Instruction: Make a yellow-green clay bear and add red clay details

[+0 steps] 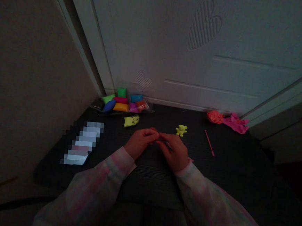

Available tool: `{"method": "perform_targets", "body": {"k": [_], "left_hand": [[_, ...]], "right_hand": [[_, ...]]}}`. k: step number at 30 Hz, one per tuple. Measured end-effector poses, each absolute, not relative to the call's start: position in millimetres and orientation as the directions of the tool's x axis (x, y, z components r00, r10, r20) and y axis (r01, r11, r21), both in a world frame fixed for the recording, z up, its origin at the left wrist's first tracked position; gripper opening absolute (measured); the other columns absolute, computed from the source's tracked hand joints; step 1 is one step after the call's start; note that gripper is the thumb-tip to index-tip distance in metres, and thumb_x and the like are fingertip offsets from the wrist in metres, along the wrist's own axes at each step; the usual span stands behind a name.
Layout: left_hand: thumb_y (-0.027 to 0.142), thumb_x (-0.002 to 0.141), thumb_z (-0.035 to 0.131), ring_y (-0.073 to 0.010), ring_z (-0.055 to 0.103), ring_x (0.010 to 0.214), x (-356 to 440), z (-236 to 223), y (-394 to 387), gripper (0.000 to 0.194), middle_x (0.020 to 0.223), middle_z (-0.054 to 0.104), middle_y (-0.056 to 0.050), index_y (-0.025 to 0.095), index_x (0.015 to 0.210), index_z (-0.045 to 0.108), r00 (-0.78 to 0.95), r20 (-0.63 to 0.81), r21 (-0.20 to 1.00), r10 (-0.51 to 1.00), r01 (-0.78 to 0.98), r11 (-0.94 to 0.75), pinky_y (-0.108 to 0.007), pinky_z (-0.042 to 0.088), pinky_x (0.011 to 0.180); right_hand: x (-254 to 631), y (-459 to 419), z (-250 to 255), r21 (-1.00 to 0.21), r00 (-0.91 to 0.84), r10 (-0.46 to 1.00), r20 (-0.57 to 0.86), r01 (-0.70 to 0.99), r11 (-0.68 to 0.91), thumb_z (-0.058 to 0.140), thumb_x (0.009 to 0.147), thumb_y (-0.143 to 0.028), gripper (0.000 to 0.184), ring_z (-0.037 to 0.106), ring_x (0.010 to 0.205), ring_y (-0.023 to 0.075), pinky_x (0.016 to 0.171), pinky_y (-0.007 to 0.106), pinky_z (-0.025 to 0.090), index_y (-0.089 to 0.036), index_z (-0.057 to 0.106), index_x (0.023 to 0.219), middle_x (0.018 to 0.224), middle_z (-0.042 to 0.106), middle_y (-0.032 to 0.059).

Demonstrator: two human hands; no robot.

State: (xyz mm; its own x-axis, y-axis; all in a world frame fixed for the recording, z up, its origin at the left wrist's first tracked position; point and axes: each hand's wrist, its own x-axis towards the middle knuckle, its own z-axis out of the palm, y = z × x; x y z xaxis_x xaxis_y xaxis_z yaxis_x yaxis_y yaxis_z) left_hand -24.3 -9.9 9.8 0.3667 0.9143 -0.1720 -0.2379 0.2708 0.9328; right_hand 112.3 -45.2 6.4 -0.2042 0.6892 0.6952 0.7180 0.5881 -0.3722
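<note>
My left hand [141, 142] and my right hand [173, 150] meet over the middle of the dark table, fingertips pinched close together. Anything between them is too small and dim to make out. Just beyond my right hand is a small yellow clay bear [181, 131]. An opened, crumpled yellow packet [130, 121] lies past my left hand. To the right rests a thin pink modelling tool [209, 143]. A bit of something pink [191, 159] pokes out by my right wrist, mostly hidden.
A clear bag of several coloured clay packets [121, 107] lies at the back left. A bright, pixelated phone-like slab [83, 144] is at the left. Crumpled orange wrapping [215, 117] and pink wrapping [236, 123] sit at the back right. A white panel with hearts [156, 50] rises behind the table [150, 182].
</note>
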Motion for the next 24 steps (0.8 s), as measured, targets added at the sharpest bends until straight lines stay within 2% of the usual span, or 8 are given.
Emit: {"method": "perform_targets", "body": {"k": [4,11,14,17,21,24], "left_hand": [[0.025,0.055,0.065,-0.006,0.047,0.063,-25,7,-10,0.018,0.079,0.055,-0.003,0.01,0.064,0.06,0.397,-0.242,0.864,0.885,-0.327,0.383,-0.023,0.035,0.06],[0.03,0.061,0.058,-0.0052,0.043,0.056,-28,9,-6,0.021,0.068,0.05,-0.002,0.009,0.065,0.055,0.391,-0.188,0.941,0.901,-0.193,0.28,-0.021,0.032,0.052],[0.032,0.065,0.052,-0.0058,0.041,0.053,-28,7,-4,0.022,0.065,0.049,0.0,0.01,0.068,0.054,0.371,-0.143,0.98,0.918,-0.079,0.184,-0.022,0.031,0.05],[0.028,0.069,0.047,-0.0075,0.041,0.053,-28,5,-6,0.017,0.059,0.046,0.002,0.013,0.062,0.052,0.356,-0.057,0.996,0.933,0.081,0.03,-0.023,0.032,0.052],[0.026,0.07,0.047,-0.0105,0.041,0.058,-26,4,-13,0.022,0.054,0.044,0.003,0.016,0.051,0.047,0.393,0.092,0.94,0.915,0.268,-0.209,-0.027,0.034,0.064],[0.026,0.074,0.045,-0.0136,0.047,0.07,-27,5,-14,0.021,0.066,0.053,-0.002,0.016,0.057,0.052,0.418,0.174,0.87,0.892,0.359,-0.338,-0.03,0.035,0.074]], "right_hand": [[104,-39,2,-0.416,-0.133,0.704,0.697,0.725,0.549,0.05,0.077,-0.022,0.013,0.059,0.071,0.0136,0.065,0.027,0.047,-0.015,0.059,0.084,0.077,0.066,0.0047],[108,-35,0,-0.421,-0.149,0.711,0.688,0.715,0.557,0.047,0.078,-0.019,0.013,0.06,0.071,0.0124,0.066,0.026,0.048,-0.017,0.059,0.081,0.074,0.065,0.0034],[108,-35,1,-0.432,-0.149,0.725,0.673,0.716,0.548,0.044,0.078,-0.019,0.014,0.059,0.07,0.0123,0.065,0.026,0.047,-0.017,0.058,0.079,0.073,0.064,0.0033],[109,-35,1,-0.451,-0.13,0.744,0.655,0.723,0.523,0.043,0.078,-0.02,0.013,0.057,0.067,0.0122,0.062,0.026,0.047,-0.017,0.056,0.076,0.07,0.061,0.0029],[110,-35,-1,-0.473,-0.098,0.766,0.636,0.734,0.487,0.045,0.077,-0.023,0.012,0.055,0.062,0.012,0.057,0.025,0.045,-0.017,0.054,0.071,0.066,0.059,0.0021],[112,-33,-4,-0.481,-0.092,0.775,0.625,0.737,0.475,0.045,0.078,-0.023,0.012,0.055,0.064,0.0122,0.059,0.025,0.045,-0.017,0.054,0.073,0.069,0.059,0.0029]]}}
